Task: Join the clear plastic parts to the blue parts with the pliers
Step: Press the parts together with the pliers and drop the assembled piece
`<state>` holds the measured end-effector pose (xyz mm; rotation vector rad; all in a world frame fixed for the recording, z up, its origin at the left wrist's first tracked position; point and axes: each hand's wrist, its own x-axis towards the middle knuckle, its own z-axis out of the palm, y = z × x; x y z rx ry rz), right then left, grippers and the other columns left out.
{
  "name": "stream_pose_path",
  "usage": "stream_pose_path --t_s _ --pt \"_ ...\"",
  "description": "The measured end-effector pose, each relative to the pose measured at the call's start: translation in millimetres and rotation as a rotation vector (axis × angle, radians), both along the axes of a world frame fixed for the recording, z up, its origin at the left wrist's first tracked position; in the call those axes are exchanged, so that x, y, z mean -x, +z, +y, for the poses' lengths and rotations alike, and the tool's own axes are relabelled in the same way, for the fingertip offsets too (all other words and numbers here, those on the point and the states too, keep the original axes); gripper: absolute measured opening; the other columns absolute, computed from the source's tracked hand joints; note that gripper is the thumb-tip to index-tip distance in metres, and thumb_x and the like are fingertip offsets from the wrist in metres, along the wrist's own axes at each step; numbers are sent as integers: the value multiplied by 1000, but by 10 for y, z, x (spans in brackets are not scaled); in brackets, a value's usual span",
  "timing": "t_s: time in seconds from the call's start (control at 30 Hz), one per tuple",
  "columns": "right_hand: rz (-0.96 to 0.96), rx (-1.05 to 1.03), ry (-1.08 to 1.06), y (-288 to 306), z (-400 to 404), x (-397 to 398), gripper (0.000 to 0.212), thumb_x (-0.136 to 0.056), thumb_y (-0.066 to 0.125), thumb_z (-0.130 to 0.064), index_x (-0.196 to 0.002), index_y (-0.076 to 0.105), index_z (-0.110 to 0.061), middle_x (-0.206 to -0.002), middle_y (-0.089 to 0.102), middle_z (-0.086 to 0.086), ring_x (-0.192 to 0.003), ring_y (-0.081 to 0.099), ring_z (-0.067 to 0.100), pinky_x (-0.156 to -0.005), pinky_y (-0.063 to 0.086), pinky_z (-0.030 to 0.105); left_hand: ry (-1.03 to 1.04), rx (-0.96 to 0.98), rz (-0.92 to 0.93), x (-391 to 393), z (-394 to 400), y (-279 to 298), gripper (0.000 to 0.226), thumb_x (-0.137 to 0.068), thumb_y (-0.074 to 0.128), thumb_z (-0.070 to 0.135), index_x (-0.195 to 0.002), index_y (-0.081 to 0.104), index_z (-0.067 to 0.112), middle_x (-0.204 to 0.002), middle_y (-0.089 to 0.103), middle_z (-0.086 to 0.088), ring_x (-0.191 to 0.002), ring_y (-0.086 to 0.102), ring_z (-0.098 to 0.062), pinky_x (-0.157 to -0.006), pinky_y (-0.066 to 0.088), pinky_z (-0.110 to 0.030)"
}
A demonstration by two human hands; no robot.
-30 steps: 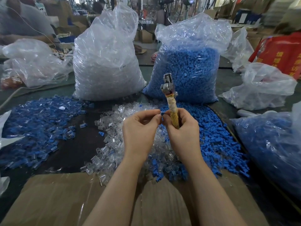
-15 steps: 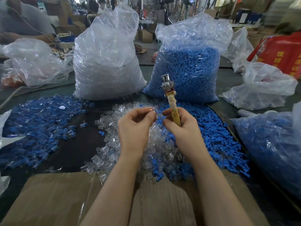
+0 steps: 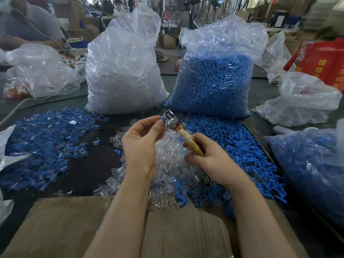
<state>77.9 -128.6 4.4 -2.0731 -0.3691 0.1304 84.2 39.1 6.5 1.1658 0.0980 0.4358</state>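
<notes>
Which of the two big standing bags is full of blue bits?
The right-hand bag, behind the pliers. The bag beside it holds only clear bits.

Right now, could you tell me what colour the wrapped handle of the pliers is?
Yellowish tan, on the pliers handle held in the right hand; head view.

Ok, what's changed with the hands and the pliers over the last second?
The pliers tipped from upright to leaning left, metal head meeting the left hand, which now pinches a blue part against it. The right hand keeps the handle. Piles and bags are unchanged.
</notes>
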Motion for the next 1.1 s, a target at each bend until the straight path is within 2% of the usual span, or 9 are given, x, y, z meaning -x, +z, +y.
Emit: stream_pose_path --t_s 0.1,0.27,0.33,0.4,0.47,0.9,1.03,1.1 --pt "-12 13 -6 4 8 6 37 -76 65 -27 -108 54 -9 -98 56 24 -88 55 44 -78 48 56 -6 15 3 -8 0 -2 11 -82 73 7 -86 74 16 -79 76 0 -74 70 -12 -69 55 -20" --pt "-18 30 5 -12 -10 3 32 -81 66 -24 -108 53 -14 -97 56 19 -85 54 41 -76 47 53 -26 27 0 -2 2 -10 10 -76 74 13 -85 74 17 -79 75 1 -73 69 -10 -68 55 -20" --pt "-26 37 0 -35 -10 -13 28 -84 68 -20 -107 52 -16 -93 56 15 -77 52 35 -72 46 50 -18 24 3 -8 -5 -12 10 -81 73 7 -85 74 16 -78 75 2 -73 68 -9 -68 55 -20" --pt "-38 42 -9 -59 -12 -29 26 -86 68 -16 -105 50 -18 -85 52 7 -69 48 21 -66 42 42 -9 29 9 -16 -12 -10 12 -84 71 4 -86 73 15 -78 75 2 -73 68 -10 -68 55 -20" --pt "-48 52 -10 -70 -15 -35 26 -86 68 -15 -104 49 -19 -82 50 2 -67 45 16 -65 39 37 -12 34 9 -14 -15 -7 11 -84 71 3 -86 73 14 -78 75 2 -74 68 -10 -69 55 -20" --pt "-55 112 26 -78 -7 -44 28 -86 66 -15 -106 46 -20 -84 49 3 -66 44 15 -62 40 38 -57 61 -8 3 4 8 9 -77 73 11 -85 74 15 -83 76 -2 -80 70 -13 -71 56 -22" --pt "-63 137 28 -82 -4 -40 27 -85 63 -13 -103 46 -23 -81 49 3 -63 44 13 -60 40 37 -59 53 -9 -4 8 -1 9 -82 71 6 -87 73 13 -83 75 -2 -79 70 -13 -70 56 -21" --pt "-74 158 17 -78 2 -35 25 -82 61 -13 -98 46 -25 -79 50 4 -61 44 14 -58 40 36 -66 61 -13 -1 15 -1 10 -77 73 10 -87 73 13 -83 76 -2 -78 70 -12 -69 55 -21"
